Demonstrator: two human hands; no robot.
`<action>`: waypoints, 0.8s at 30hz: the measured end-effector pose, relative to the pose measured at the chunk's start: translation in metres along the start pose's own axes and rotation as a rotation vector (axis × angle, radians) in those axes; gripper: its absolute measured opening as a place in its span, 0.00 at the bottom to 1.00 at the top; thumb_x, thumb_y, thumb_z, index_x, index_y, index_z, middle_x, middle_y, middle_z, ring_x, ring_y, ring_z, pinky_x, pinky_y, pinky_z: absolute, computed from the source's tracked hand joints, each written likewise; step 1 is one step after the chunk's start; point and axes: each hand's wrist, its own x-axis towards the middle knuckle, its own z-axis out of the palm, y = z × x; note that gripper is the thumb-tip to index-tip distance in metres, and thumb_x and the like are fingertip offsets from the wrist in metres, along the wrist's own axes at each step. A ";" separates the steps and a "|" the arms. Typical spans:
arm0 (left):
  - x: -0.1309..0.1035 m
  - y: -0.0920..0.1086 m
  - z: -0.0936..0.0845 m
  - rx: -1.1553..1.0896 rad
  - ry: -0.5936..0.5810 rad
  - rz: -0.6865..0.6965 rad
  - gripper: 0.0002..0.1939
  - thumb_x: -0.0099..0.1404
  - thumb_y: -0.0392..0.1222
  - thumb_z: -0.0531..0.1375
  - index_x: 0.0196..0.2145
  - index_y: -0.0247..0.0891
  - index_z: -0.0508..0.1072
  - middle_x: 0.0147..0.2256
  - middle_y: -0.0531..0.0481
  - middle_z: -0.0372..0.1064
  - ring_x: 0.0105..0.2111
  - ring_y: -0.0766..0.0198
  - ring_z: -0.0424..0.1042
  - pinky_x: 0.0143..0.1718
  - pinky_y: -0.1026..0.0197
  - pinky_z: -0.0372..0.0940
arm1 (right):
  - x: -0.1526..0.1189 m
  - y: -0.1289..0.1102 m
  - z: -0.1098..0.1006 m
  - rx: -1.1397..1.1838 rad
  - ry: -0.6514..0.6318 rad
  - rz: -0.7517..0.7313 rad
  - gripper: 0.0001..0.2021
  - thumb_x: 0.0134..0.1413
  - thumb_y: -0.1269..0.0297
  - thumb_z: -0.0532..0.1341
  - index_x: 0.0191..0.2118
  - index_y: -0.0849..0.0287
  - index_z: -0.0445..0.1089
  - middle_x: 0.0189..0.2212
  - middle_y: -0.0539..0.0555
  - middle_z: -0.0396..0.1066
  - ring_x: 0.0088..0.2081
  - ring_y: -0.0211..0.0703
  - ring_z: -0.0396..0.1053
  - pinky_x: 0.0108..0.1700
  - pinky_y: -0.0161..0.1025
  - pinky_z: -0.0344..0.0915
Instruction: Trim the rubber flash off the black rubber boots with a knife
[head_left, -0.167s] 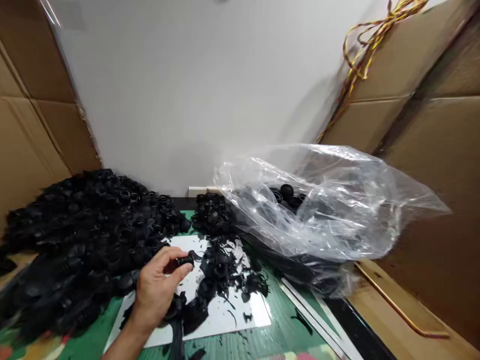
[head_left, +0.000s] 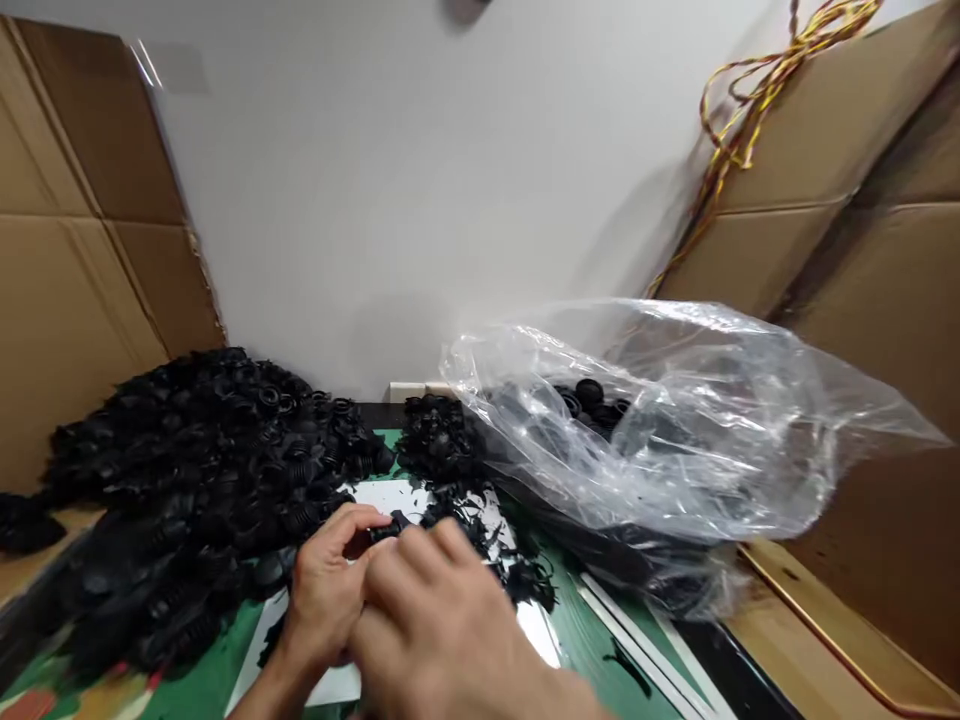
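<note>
One black part, pinched in left hand toward white board far edge; right hand close rightward, grip too blurred to tell.

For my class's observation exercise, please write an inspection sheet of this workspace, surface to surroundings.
Surface: green tabletop, white sheet on it.
Job's things: black part pinched in left grip; large black pile left; clear bag, with black pieces inside, right.
Clutter: black scraps on the sheet; white strips to its right.
Grips: left closed on the part; right grip blurred, its hold unclear.
Cables: twisted yellow-and-red cord, upper right; whether it is electrical cannot be told.
Surroundings: pale wall behind, cardboard at both sides.
</note>
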 end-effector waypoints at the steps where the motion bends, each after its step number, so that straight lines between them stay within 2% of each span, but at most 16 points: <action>1: -0.001 0.001 0.000 -0.012 -0.009 -0.019 0.05 0.48 0.40 0.64 0.25 0.39 0.76 0.28 0.50 0.72 0.30 0.60 0.71 0.31 0.62 0.66 | 0.010 0.009 -0.010 0.119 0.065 0.077 0.19 0.59 0.51 0.53 0.31 0.61 0.71 0.31 0.56 0.70 0.32 0.43 0.67 0.33 0.41 0.65; 2: -0.001 0.002 0.000 -0.015 -0.019 -0.042 0.05 0.49 0.41 0.64 0.26 0.39 0.76 0.28 0.50 0.72 0.29 0.61 0.71 0.30 0.63 0.66 | 0.018 0.016 -0.019 0.279 0.161 0.194 0.23 0.58 0.46 0.51 0.25 0.60 0.70 0.24 0.53 0.67 0.27 0.40 0.64 0.29 0.38 0.62; 4: -0.003 0.004 0.002 -0.013 -0.034 -0.088 0.06 0.49 0.41 0.64 0.27 0.38 0.76 0.26 0.52 0.71 0.25 0.63 0.69 0.26 0.64 0.65 | 0.026 0.030 -0.029 0.668 0.322 0.415 0.31 0.56 0.38 0.45 0.21 0.60 0.67 0.17 0.49 0.60 0.20 0.35 0.58 0.21 0.34 0.55; 6: -0.003 0.006 0.003 -0.022 -0.041 -0.136 0.07 0.49 0.42 0.64 0.28 0.38 0.75 0.24 0.53 0.70 0.21 0.67 0.65 0.22 0.65 0.62 | 0.027 0.043 -0.024 1.004 0.485 0.604 0.31 0.49 0.33 0.49 0.20 0.61 0.65 0.15 0.45 0.54 0.16 0.31 0.50 0.18 0.32 0.48; 8: -0.004 0.008 0.005 -0.038 -0.054 -0.164 0.08 0.49 0.43 0.64 0.28 0.37 0.75 0.23 0.54 0.69 0.19 0.69 0.63 0.19 0.66 0.60 | 0.024 0.054 -0.009 1.274 0.539 0.734 0.29 0.40 0.34 0.58 0.22 0.61 0.64 0.14 0.41 0.50 0.13 0.27 0.45 0.16 0.31 0.45; 9: -0.004 0.007 0.005 -0.044 -0.061 -0.168 0.08 0.49 0.43 0.64 0.28 0.37 0.74 0.24 0.54 0.69 0.18 0.69 0.62 0.19 0.67 0.60 | 0.022 0.059 -0.001 1.353 0.543 0.762 0.28 0.37 0.35 0.62 0.23 0.61 0.65 0.14 0.41 0.51 0.13 0.27 0.46 0.16 0.31 0.45; 11: -0.005 0.006 0.006 -0.046 -0.078 -0.160 0.08 0.49 0.42 0.64 0.28 0.37 0.75 0.25 0.54 0.69 0.19 0.69 0.62 0.19 0.67 0.59 | 0.018 0.063 0.012 1.421 0.509 0.762 0.26 0.35 0.40 0.66 0.27 0.61 0.66 0.15 0.42 0.56 0.13 0.28 0.50 0.17 0.31 0.47; 13: -0.006 0.003 0.005 -0.040 -0.086 -0.133 0.07 0.50 0.41 0.64 0.28 0.37 0.75 0.27 0.53 0.70 0.20 0.69 0.64 0.20 0.67 0.60 | 0.016 0.064 0.020 1.418 0.464 0.731 0.24 0.37 0.44 0.67 0.29 0.62 0.68 0.15 0.44 0.59 0.14 0.30 0.55 0.18 0.31 0.48; 20: -0.006 -0.001 0.004 -0.011 -0.080 -0.025 0.05 0.51 0.40 0.64 0.28 0.39 0.76 0.29 0.51 0.71 0.26 0.64 0.69 0.25 0.66 0.64 | 0.013 0.062 0.026 1.342 0.455 0.712 0.21 0.37 0.46 0.68 0.27 0.62 0.71 0.15 0.47 0.64 0.15 0.33 0.59 0.21 0.33 0.52; 24: -0.007 -0.001 0.005 -0.006 -0.086 -0.015 0.05 0.51 0.40 0.64 0.28 0.39 0.77 0.30 0.51 0.72 0.28 0.63 0.70 0.27 0.65 0.64 | 0.014 0.063 0.027 1.334 0.479 0.744 0.19 0.37 0.48 0.69 0.25 0.62 0.71 0.12 0.46 0.63 0.15 0.34 0.59 0.22 0.34 0.55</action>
